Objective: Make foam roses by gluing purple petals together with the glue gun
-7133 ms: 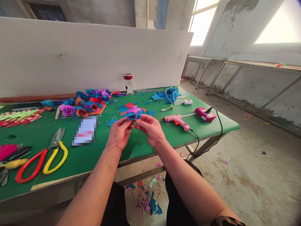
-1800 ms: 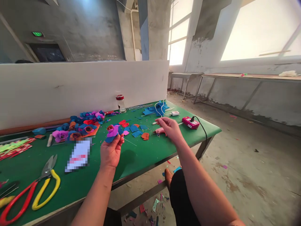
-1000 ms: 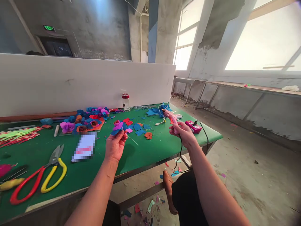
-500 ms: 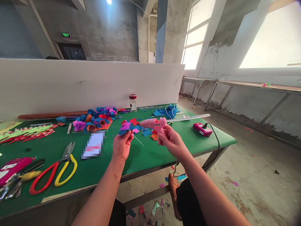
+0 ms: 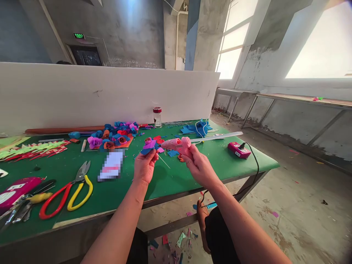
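Observation:
Between the fingers of my left hand (image 5: 144,167) is a paper flower (image 5: 149,144) with purple and blue petals, its thin wire stem pointing down to the right. My right hand (image 5: 200,163) is wrapped around the handle of a pink hot glue gun (image 5: 176,144), from whose back a long clear glue stick (image 5: 220,137) sticks out. The gun's nozzle points left, right beside the flower's petals; whether it touches them I cannot tell. Under and behind the gun lie blue paper pieces (image 5: 172,153) and red scraps.
Finished paper flowers (image 5: 118,135) cluster at the back left. Scissors (image 5: 67,189) with red and yellow handles lie left, near a pink case (image 5: 18,192). A jar (image 5: 157,118) stands by the white partition (image 5: 110,91). A pink power box (image 5: 238,150) with a black cord sits right.
My right hand has brought the glue gun slightly left, so its nozzle is now right at the flower's petals. The whole view has shifted a little.

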### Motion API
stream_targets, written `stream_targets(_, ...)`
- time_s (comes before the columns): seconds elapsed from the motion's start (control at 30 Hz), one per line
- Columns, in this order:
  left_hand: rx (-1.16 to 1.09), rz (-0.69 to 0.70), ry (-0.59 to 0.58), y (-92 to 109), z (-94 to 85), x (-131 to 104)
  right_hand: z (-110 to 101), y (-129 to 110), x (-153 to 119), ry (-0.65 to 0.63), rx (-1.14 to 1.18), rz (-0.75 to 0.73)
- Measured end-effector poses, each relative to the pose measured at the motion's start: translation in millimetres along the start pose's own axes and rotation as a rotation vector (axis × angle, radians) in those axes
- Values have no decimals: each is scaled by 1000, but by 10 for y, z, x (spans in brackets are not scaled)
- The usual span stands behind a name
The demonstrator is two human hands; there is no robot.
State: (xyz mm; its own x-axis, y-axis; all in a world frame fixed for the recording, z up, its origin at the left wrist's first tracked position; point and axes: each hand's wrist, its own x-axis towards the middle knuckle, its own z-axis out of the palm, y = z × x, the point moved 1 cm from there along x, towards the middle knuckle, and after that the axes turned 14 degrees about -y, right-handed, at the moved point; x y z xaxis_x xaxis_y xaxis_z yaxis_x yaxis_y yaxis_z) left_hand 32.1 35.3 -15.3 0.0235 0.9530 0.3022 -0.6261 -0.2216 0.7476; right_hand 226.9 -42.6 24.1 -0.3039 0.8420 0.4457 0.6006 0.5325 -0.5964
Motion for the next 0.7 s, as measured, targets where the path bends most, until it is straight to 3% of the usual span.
stream_targets(0.7, 7, 10, -25, -7, 17, -3, 29, -34, 9, 5, -38, -3)
